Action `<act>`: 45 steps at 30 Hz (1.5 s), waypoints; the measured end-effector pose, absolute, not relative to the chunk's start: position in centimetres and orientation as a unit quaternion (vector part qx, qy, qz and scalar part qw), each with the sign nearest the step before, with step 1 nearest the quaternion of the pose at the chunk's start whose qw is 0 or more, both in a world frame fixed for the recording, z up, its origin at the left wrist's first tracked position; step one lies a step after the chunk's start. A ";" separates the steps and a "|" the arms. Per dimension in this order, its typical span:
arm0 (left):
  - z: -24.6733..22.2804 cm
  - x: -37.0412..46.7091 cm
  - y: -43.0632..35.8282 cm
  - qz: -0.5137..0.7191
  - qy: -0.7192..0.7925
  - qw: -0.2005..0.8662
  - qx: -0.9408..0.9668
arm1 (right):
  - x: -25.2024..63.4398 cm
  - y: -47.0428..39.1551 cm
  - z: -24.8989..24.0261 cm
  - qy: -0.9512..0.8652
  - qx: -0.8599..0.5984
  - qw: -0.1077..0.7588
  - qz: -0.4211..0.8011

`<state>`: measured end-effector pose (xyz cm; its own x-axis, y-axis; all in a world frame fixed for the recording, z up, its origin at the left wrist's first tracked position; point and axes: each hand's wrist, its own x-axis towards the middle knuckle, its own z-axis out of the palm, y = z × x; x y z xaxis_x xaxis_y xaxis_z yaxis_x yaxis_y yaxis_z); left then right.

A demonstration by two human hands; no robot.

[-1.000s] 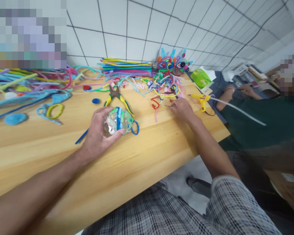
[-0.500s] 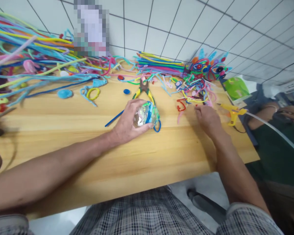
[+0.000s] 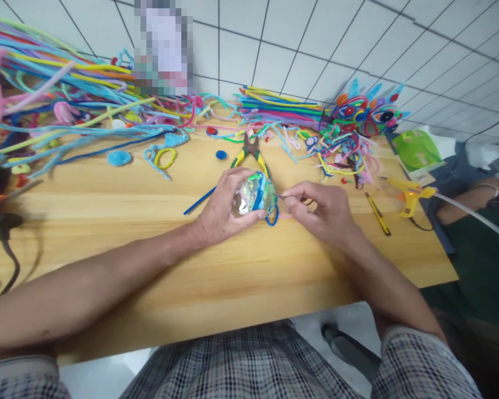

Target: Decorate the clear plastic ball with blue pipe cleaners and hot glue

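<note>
My left hand (image 3: 218, 210) is wrapped round a clear ball (image 3: 249, 197) with green, white and blue bits on or in it. A bent blue pipe cleaner (image 3: 271, 220) loops out at the ball's lower right. My right hand (image 3: 320, 210) pinches a thin dark tool (image 3: 280, 196), its tip at the ball's right side; its kind is too small to make out. Just behind the ball lie pliers (image 3: 253, 149) with yellow and green handles, partly hidden by it. A straight blue pipe cleaner (image 3: 199, 200) lies left of my left hand.
Many coloured pipe cleaners (image 3: 79, 111) crowd the back left; scraps (image 3: 341, 147) lie behind my right hand. To the right are a yellow utility knife (image 3: 377, 213) and a yellow glue gun (image 3: 411, 195) with its cord. Colourful mask-like figures (image 3: 368, 113) stand by the wall. A person's arm (image 3: 466, 205) shows far right.
My right hand has come left from the scraps to the ball, now with the thin dark tool in its fingers. The utility knife has come into sight. My left hand still holds the ball.
</note>
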<state>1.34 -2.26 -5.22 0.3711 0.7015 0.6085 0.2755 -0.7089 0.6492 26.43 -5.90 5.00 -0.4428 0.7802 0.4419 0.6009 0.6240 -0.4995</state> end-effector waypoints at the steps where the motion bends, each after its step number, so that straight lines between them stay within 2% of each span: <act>1: -5.2 1.3 -2.2 0.469 0.303 0.225 0.799 | 26.4 -5.8 4.6 -0.837 -0.410 0.330 0.149; 5: -5.1 1.3 -2.1 0.475 0.286 0.214 0.804 | 26.5 -5.9 2.9 -0.841 -0.403 0.322 0.162; 15: -5.1 1.2 -2.3 0.458 0.314 0.216 0.803 | 26.7 -5.9 1.3 -0.870 -0.380 0.313 0.031; 21: -5.0 1.0 -2.2 0.452 0.305 0.215 0.810 | 26.3 -6.0 1.2 -0.871 -0.381 0.308 0.001; 45: -5.1 0.9 -1.8 0.462 0.279 0.207 0.816 | 25.9 -6.2 0.7 -0.828 -0.415 0.352 0.133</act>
<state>0.94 -1.84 -5.13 0.4181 0.6458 0.6388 0.2635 -0.7593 0.5950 25.93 -6.17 0.70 -0.4069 0.7812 0.4734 0.5943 0.6200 -0.5123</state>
